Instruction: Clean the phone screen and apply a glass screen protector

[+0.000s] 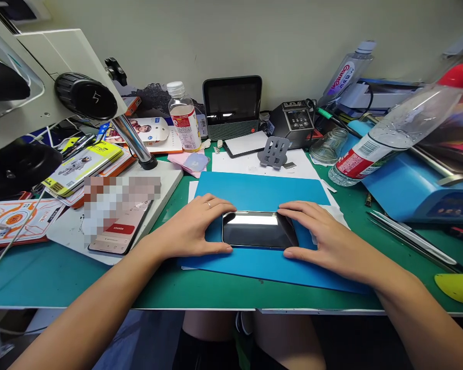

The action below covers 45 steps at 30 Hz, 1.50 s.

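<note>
A black smartphone (259, 232) lies lengthwise, screen up, on a blue mat (254, 185), and a bright strip of light reflects in its glass. My left hand (200, 226) grips its left end, thumb at the near edge and fingers at the far edge; a ring sits on one finger. At the right end, my right hand (320, 236) holds it likewise between thumb and fingers. Under the mat, white paper (235, 163) sticks out at the far side. The phone's back is hidden.
To the left, a microscope stand (131, 136) rises from a pale base bearing a lit phone (119, 231). Bottles (184, 121), a dark-screened device (232, 100) and a metal bracket (273, 151) stand behind. Tweezers (412, 239), a leaning bottle (393, 139) and blue equipment (428, 190) are right.
</note>
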Available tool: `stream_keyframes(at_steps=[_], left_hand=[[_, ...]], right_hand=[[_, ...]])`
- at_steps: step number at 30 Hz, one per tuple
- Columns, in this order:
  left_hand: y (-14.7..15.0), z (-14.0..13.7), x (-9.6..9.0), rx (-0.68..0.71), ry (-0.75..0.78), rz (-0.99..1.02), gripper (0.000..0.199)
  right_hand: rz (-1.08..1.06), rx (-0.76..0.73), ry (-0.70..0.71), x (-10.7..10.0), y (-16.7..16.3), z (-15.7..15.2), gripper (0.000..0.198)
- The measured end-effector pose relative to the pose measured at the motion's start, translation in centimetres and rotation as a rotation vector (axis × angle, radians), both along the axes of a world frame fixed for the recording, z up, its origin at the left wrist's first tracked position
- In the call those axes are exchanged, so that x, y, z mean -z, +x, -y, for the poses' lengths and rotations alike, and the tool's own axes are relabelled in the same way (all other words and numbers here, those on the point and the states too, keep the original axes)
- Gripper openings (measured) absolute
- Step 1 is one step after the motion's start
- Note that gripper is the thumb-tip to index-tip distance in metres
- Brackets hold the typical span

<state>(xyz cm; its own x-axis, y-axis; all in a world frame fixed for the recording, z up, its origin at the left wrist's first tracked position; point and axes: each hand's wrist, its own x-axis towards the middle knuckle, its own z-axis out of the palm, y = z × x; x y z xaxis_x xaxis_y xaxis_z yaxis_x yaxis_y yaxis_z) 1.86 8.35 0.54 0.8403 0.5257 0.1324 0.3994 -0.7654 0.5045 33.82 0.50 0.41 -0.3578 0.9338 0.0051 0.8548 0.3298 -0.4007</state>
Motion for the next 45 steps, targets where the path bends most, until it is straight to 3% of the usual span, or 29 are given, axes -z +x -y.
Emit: stream_keyframes(at_steps=[8,13,27,45], left_hand=[[0.0,0.1,-0.1,0.009,0.038,-0.002,0.053],[0.0,0.2,-0.2,0.009,0.049,0.005,0.05],[-0.1,-0.1,0.2,0.028,0.055,0.004,0.053],[-0.1,-0.1,0.2,-0.005,-0.063,0.033,0.056]], right_hand=[[-0.022,-0.004,0.005,0.1,0.3,0.0,0.06],[-0.019,-0.02,-0.002,0.2,0.5,-0.2,0.069],[-0.035,-0.028,0.048,0.8,0.2,-0.1,0.063],[-0.032,-0.029,0.027,1.2,0.4,-0.1,0.064]])
